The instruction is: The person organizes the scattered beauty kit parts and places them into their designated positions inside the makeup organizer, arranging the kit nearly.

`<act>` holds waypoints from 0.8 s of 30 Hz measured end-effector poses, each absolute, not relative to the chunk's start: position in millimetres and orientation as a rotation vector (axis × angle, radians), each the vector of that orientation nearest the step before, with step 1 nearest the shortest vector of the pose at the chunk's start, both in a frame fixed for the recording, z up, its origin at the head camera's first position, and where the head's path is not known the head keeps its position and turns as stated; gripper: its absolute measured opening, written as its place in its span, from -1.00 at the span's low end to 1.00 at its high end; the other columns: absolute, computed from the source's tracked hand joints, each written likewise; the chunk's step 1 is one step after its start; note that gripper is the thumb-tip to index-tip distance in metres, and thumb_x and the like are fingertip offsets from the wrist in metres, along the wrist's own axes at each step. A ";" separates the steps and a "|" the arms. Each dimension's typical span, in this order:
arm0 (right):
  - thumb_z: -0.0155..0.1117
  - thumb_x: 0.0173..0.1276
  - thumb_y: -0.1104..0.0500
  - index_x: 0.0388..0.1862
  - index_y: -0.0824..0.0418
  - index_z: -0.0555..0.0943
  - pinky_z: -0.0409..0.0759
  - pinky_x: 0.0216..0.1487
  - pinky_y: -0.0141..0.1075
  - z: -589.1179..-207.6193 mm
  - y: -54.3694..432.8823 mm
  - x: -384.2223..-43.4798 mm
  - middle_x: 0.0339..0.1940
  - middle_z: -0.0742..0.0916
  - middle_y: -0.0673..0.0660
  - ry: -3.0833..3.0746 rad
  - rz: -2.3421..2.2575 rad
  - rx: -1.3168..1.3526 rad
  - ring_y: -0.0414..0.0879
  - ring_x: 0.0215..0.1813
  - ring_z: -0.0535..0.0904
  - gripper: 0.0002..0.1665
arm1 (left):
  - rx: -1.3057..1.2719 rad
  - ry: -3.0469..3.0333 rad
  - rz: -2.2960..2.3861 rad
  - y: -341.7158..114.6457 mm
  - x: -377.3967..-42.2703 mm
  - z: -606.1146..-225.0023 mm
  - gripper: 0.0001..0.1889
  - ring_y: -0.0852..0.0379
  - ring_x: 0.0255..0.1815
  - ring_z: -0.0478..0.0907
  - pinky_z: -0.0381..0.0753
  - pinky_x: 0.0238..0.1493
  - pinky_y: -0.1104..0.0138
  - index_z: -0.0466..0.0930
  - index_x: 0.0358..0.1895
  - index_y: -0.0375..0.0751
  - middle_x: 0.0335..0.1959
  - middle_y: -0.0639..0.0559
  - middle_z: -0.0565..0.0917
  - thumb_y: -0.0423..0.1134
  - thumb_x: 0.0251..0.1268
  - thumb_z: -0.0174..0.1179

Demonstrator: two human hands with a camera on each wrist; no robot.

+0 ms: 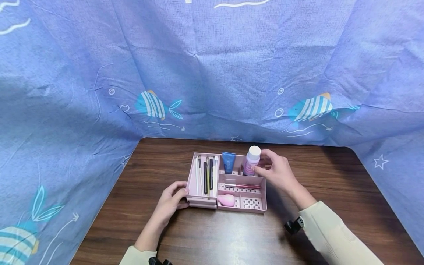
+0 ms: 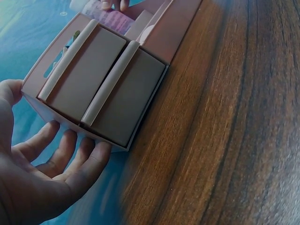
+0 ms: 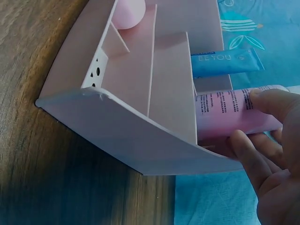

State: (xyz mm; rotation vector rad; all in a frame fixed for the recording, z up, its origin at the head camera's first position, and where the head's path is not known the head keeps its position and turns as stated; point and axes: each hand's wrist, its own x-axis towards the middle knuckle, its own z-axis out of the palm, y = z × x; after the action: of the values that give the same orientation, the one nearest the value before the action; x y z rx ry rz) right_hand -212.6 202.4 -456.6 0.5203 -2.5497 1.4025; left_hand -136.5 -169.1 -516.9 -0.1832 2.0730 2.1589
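Observation:
A pink desktop organizer [image 1: 241, 211] stands on the table, with two small drawers [image 2: 89, 70] at its left front. My left hand [image 1: 172, 198] holds its left front corner, thumb on the upper edge and fingertips against the side. In the back right compartment is a pink bottle [image 3: 225, 110] with a white cap [image 1: 254, 151], upright. My right hand [image 1: 276, 169] grips this bottle between thumb and fingers. Beside the bottle, a blue tube [image 1: 228, 162] stands in the same back row.
The left tray of the organizer holds several slim brushes and pencils [image 1: 205, 176]. A red tube with a silver part [image 1: 243, 186] lies in the middle row, and a pink egg-shaped sponge [image 1: 226, 200] in the front row. A blue fish-print cloth [image 1: 212, 73] hangs behind the wooden table [image 1: 215, 239].

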 end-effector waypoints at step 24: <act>0.57 0.13 0.21 0.09 0.29 0.62 0.78 -0.09 -0.05 -455.8 193.1 -212.3 -0.20 0.84 0.18 -2.753 1.032 0.523 0.02 -0.18 0.81 -0.46 | -0.193 2.063 2.167 -167.5 -135.8 -515.1 -0.66 0.04 -0.12 0.63 0.80 -0.11 0.00 0.55 0.17 -0.40 -0.11 -0.17 0.61 -0.36 0.39 0.17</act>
State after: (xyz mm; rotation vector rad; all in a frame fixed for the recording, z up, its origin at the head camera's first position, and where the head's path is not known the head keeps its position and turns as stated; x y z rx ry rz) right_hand -212.3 193.1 -455.8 0.5227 -2.7529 1.0320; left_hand -135.8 -167.5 -515.1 -0.1929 2.0634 2.1665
